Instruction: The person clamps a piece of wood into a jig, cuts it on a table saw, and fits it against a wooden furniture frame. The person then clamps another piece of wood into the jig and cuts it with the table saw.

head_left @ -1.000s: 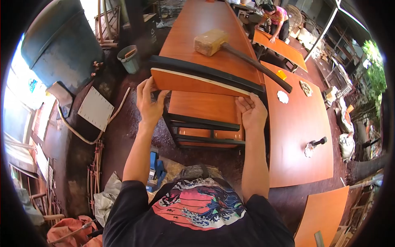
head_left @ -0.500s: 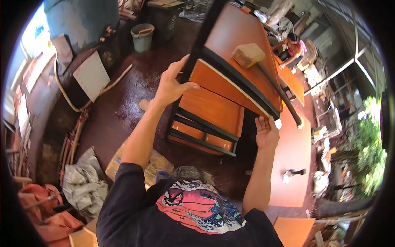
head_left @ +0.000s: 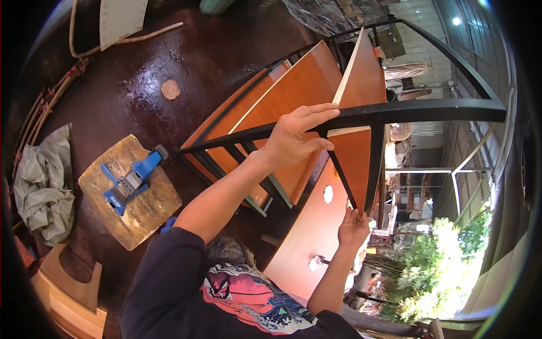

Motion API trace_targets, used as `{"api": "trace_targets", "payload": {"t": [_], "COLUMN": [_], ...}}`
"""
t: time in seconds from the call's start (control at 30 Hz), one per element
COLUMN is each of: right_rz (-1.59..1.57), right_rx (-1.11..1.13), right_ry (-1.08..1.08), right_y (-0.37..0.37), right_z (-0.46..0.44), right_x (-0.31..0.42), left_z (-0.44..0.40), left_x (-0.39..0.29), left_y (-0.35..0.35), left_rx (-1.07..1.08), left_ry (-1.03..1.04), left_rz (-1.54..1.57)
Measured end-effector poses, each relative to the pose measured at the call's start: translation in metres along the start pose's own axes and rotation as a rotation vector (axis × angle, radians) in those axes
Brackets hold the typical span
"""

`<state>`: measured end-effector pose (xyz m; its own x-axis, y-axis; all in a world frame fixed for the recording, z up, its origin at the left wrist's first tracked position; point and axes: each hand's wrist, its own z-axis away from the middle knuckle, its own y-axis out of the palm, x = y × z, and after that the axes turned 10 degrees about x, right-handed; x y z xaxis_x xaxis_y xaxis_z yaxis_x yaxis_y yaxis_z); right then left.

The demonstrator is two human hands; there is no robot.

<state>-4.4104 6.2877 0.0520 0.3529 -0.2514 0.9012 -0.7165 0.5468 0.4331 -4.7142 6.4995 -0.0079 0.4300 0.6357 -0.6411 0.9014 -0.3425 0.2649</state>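
A tall shelf unit with a black frame [head_left: 429,111] and orange-brown wooden panels [head_left: 299,85] leans across the view in front of me. My left hand [head_left: 296,135] lies over a long black bar, fingers stretched along its top and thumb underneath, beside a small panel [head_left: 355,150]. Lower down, my right hand [head_left: 354,229] has its fingers curled at the near end of that panel and the black crosspiece along it. The exact contact of those fingertips is partly hidden.
A worn wooden stool [head_left: 149,217] carries a blue tool [head_left: 132,181]. A large reddish board [head_left: 293,254] lies beyond my right arm. Grey sheeting [head_left: 45,181] and cut wooden parts [head_left: 73,288] are at left. A round tan piece [head_left: 170,89] rests on the dark floor.
The shelf unit has turned in view, so its long black frame now reaches to the right. The mallet seen on its panel is no longer visible. Both hands remain at the frame.
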Motion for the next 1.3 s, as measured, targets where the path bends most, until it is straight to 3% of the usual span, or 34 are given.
{"api": "trace_targets", "payload": {"t": [0.13, 0.33, 1.3], "right_rz": [0.033, 0.011, 0.009], "right_rx": [-0.028, 0.023, -0.112], "right_ry": [0.024, 0.066, 0.002], "right_y": [0.008, -0.004, 0.009], "right_z": [0.004, -0.001, 0.005], "right_x": [0.002, 0.009, 0.0], "left_z": [-0.006, -0.001, -0.005], "left_x": [-0.006, 0.007, 0.002], "left_y": [-0.009, -0.004, 0.003], "left_rx": [-0.011, 0.016, 0.04], "left_ry": [-0.195, -0.123, -0.16], "left_rz": [0.183, -0.071, -0.011]}}
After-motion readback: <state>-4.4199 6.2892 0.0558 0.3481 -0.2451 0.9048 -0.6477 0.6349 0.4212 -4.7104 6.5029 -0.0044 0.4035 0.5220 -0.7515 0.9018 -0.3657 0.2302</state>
